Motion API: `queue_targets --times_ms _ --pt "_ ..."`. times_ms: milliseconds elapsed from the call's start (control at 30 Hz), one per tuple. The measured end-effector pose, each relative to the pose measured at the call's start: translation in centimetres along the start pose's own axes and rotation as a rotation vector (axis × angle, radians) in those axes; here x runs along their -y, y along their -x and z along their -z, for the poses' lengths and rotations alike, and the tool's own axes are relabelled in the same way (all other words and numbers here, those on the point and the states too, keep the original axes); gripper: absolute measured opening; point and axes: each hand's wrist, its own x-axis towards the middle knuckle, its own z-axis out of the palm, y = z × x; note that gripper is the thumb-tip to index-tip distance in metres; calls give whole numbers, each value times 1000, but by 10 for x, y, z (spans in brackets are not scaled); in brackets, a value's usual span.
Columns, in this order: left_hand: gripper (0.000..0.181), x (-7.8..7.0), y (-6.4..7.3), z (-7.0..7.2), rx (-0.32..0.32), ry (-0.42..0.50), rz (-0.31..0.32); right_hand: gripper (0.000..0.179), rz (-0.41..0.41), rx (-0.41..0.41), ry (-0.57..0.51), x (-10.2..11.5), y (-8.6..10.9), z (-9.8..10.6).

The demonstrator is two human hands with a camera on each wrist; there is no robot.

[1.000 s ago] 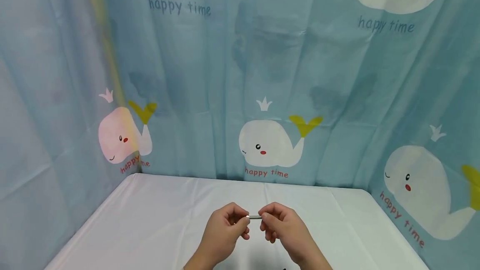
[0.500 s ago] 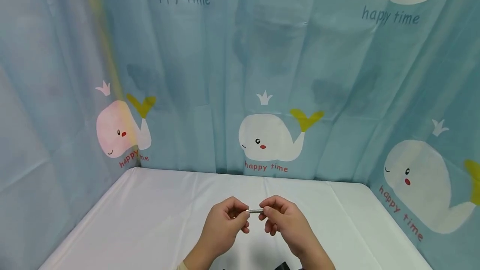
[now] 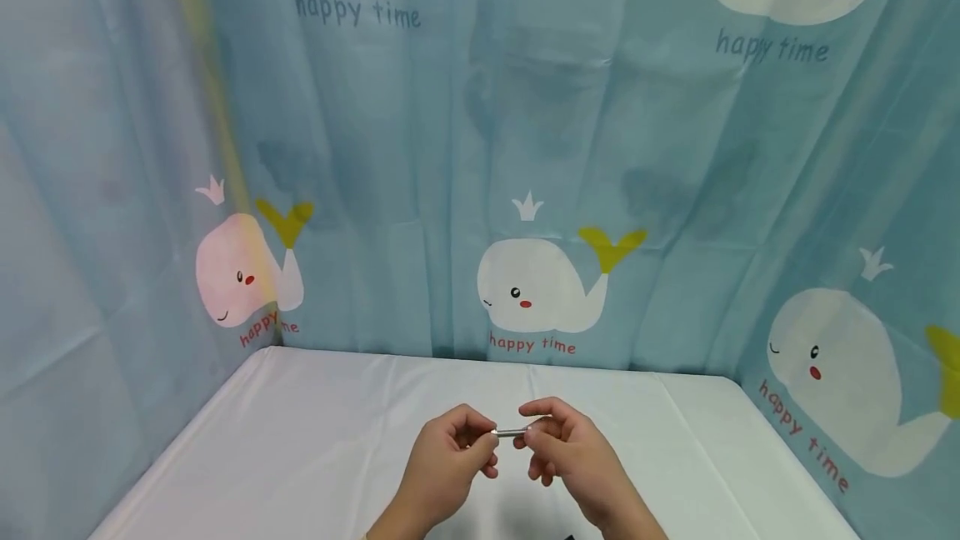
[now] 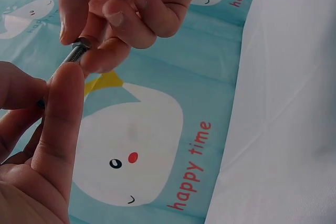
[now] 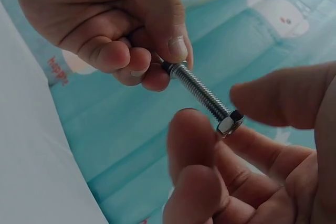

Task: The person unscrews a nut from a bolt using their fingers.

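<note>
A silver threaded bolt (image 5: 202, 92) is held level between both hands, above the white table. My left hand (image 3: 446, 461) pinches one end of it between thumb and fingers; a ring-like metal edge shows under that thumb in the right wrist view. At the other end sits a hexagonal piece (image 5: 229, 124), a head or a nut, I cannot tell which. My right hand (image 3: 573, 448) surrounds this end with loosened fingers, the index lifted. In the right wrist view a small gap separates its thumb (image 5: 283, 97) from the hexagonal piece, while a finger lies close below.
The table (image 3: 322, 415) is covered in white cloth. A blue curtain (image 3: 420, 148) printed with white whales and "happy time" rises at the back and both sides. A dark object (image 3: 570, 537) barely shows at the bottom edge.
The right hand's fingers have loosened from the bolt's end and its index finger has lifted. The left hand keeps its pinch. The head view dipped and came back.
</note>
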Motion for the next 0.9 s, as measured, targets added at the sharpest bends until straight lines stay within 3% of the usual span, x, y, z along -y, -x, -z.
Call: queue_targets --times_ms 200,367,633,900 --pt "7 1 -3 1 -8 -16 -19 34 5 0 5 0 -2 -2" --pt "7 1 -1 0 -1 -12 4 26 4 -15 10 -1 -1 -3" --pt "7 -2 -2 0 -6 -12 -16 41 -26 -42 -9 1 -1 -3" --pt "8 3 2 -2 -13 2 -6 28 -14 -45 -32 -2 1 -2"
